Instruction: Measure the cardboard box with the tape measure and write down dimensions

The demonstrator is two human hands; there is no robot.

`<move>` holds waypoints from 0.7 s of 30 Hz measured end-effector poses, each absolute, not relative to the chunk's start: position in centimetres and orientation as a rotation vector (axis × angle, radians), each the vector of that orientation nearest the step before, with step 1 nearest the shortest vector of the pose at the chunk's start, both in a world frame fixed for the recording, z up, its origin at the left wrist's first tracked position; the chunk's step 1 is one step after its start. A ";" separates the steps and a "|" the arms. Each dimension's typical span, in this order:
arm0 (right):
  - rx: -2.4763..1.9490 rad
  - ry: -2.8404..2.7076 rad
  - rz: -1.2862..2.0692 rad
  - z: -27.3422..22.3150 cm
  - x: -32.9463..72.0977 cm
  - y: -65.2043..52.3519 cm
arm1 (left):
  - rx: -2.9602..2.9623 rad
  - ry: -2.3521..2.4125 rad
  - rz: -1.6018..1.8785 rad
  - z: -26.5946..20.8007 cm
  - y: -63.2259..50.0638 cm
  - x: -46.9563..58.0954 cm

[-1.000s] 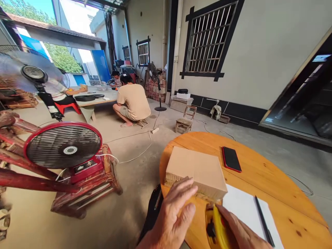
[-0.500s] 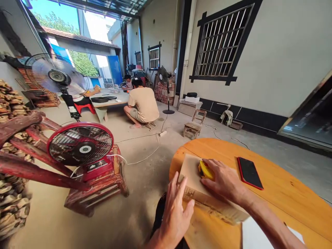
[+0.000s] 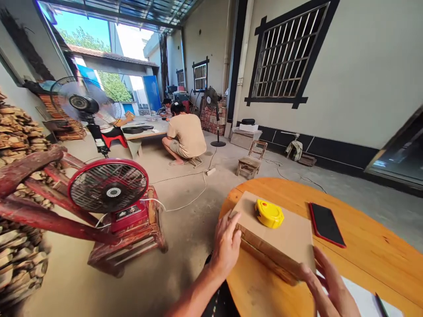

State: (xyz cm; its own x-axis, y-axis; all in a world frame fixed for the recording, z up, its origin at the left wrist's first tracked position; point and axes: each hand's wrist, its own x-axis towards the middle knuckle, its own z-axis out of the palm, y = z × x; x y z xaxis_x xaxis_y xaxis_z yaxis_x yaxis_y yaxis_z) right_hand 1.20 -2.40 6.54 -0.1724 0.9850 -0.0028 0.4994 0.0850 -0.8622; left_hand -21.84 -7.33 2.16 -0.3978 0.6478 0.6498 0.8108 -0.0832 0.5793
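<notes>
A closed cardboard box (image 3: 294,233) lies on the round wooden table. On its top rests a yellow tape measure (image 3: 270,214), with no hand on it. My left hand (image 3: 226,246) is at the box's left end, its fingers against the corner and its thumb along the front side. At the opposite end, my right hand (image 3: 330,286) grips the box, thumb at the front corner and fingers by the right side. Between them, the two hands hold the box.
The wooden table (image 3: 370,237) also carries a phone (image 3: 327,224) with a red edge, white paper (image 3: 360,293) and a black pen (image 3: 381,304). Left, a red fan (image 3: 109,187) sits on a wooden chair. A person (image 3: 187,134) sits farther off, near a small chair (image 3: 251,160).
My right hand has let go of the tape measure, leaving it on the box, and has moved to the box's right end. My left hand has closed in on the left end.
</notes>
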 end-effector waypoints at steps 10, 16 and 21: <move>-1.208 -1.807 0.765 4.5 5.0 -4.9 | -1.470 -1.977 -1.625 2.1 -8.5 -20.9; -1.765 -1.824 0.602 3.4 15.4 -4.7 | -2.137 -1.779 -1.433 0.7 -13.6 -11.1; -1.941 -1.899 0.444 3.7 17.1 -2.2 | -2.605 -1.850 -1.026 0.9 -11.8 -5.5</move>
State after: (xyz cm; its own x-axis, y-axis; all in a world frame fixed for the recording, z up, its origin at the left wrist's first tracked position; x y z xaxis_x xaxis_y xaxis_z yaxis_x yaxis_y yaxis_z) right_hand 17.09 -2.15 3.70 0.0329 0.9985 0.0432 0.8758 -0.0080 -0.4826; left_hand -5.49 -11.79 0.85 0.2144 0.9110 0.3523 0.7812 -0.3764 0.4981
